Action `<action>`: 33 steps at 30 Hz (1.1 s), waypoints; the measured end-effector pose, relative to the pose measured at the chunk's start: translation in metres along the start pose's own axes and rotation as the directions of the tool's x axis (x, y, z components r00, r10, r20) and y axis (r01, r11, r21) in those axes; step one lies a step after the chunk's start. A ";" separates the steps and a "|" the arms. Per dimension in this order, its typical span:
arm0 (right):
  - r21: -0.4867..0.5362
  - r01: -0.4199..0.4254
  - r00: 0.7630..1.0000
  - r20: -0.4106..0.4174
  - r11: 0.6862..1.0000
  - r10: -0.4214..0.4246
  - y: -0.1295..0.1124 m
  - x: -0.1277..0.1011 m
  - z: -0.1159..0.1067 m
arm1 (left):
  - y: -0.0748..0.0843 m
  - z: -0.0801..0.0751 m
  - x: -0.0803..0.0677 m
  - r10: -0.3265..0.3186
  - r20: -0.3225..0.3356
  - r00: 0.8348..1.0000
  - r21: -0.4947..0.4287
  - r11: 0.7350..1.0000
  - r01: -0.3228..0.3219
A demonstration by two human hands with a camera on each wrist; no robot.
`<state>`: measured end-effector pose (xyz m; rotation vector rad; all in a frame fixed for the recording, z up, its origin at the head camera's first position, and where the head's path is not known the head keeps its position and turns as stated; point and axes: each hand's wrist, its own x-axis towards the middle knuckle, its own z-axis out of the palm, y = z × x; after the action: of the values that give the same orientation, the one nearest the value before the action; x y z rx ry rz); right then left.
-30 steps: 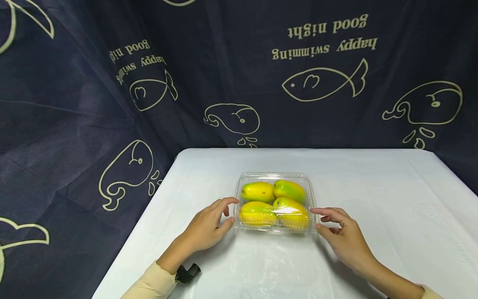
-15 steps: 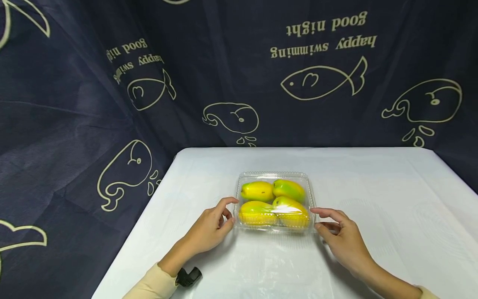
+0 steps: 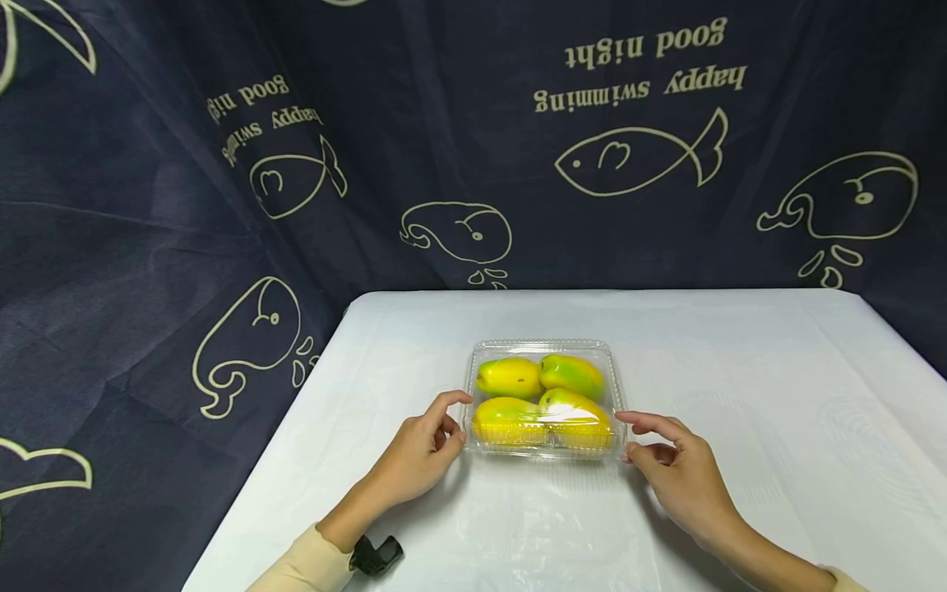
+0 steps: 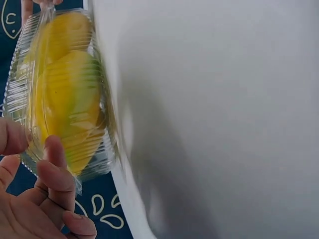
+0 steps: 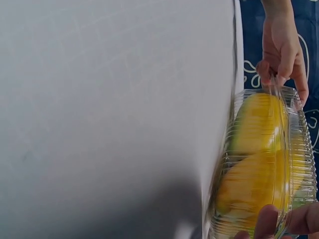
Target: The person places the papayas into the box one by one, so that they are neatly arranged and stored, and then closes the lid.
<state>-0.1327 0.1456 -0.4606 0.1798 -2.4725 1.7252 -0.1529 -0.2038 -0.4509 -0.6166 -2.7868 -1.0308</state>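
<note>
A clear plastic clamshell box (image 3: 547,453) lies on the table with its lid down. Inside it are several yellow-green mangoes (image 3: 507,421), seen through the plastic. My left hand (image 3: 422,452) is at the box's left front corner, index finger and thumb pinching the rim there. Its other fingers curl under the rim in the left wrist view, close to the ribbed side wall (image 4: 84,154). Opposite, my right hand (image 3: 681,469) pinches the right front edge between index finger and thumb. Only the fingertips (image 5: 268,219) of that hand show in the right wrist view.
A white cloth covers the table (image 3: 740,362). Behind it and to the left hangs a dark blue curtain (image 3: 444,123) with fish and whale drawings. A black device (image 3: 376,556) is strapped at my left wrist, by the cream sleeve.
Hardly anything moves. The thumb and fingers of both hands settle a little closer on the box's edges, and the head view shifts slightly. The box and mangoes keep their place.
</note>
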 end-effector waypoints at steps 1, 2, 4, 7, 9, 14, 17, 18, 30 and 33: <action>-0.003 0.006 1.000 -0.003 1.000 -0.006 0.000 0.000 0.000 | 0.000 0.000 0.000 -0.009 0.001 1.000 -0.007 1.000 0.009; -0.004 0.011 1.000 -0.007 1.000 -0.011 0.001 -0.001 0.000 | 0.000 0.001 0.000 -0.016 0.002 1.000 -0.013 1.000 0.017; -0.014 0.012 1.000 -0.010 1.000 -0.013 0.001 -0.002 0.000 | 0.001 0.001 -0.001 -0.028 0.006 1.000 -0.020 0.999 0.029; -0.018 -0.001 1.000 -0.001 1.000 0.001 0.000 -0.003 0.000 | 0.001 0.001 -0.001 -0.035 0.012 0.999 -0.030 0.999 0.036; -0.017 -0.020 1.000 0.016 1.000 0.021 0.000 -0.004 -0.001 | 0.001 0.001 -0.001 -0.037 0.010 0.999 -0.029 0.999 0.037; -0.004 -0.097 0.994 0.060 0.995 0.097 -0.002 -0.005 -0.003 | 0.001 0.001 -0.001 -0.035 0.000 0.999 -0.031 0.999 0.035; 0.014 -0.137 0.988 0.079 0.990 0.136 -0.003 -0.005 -0.004 | 0.000 0.002 -0.001 -0.039 0.000 0.999 -0.041 0.998 0.039; 0.022 -0.150 0.985 0.086 0.988 0.148 -0.004 -0.004 -0.004 | 0.000 0.002 -0.001 -0.043 0.000 0.999 -0.046 0.998 0.043; 0.112 -0.230 0.970 0.108 0.967 0.218 -0.006 0.002 -0.006 | 0.000 0.004 -0.001 -0.126 0.027 0.992 -0.152 0.980 0.128; 0.113 -0.237 0.969 0.098 0.965 0.226 -0.006 0.003 -0.005 | 0.001 0.004 -0.001 -0.148 0.035 0.988 -0.175 0.973 0.152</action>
<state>-0.1342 0.1486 -0.4529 -0.0287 -2.5332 2.0054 -0.1513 -0.2014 -0.4539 -0.4419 -2.8168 -1.3206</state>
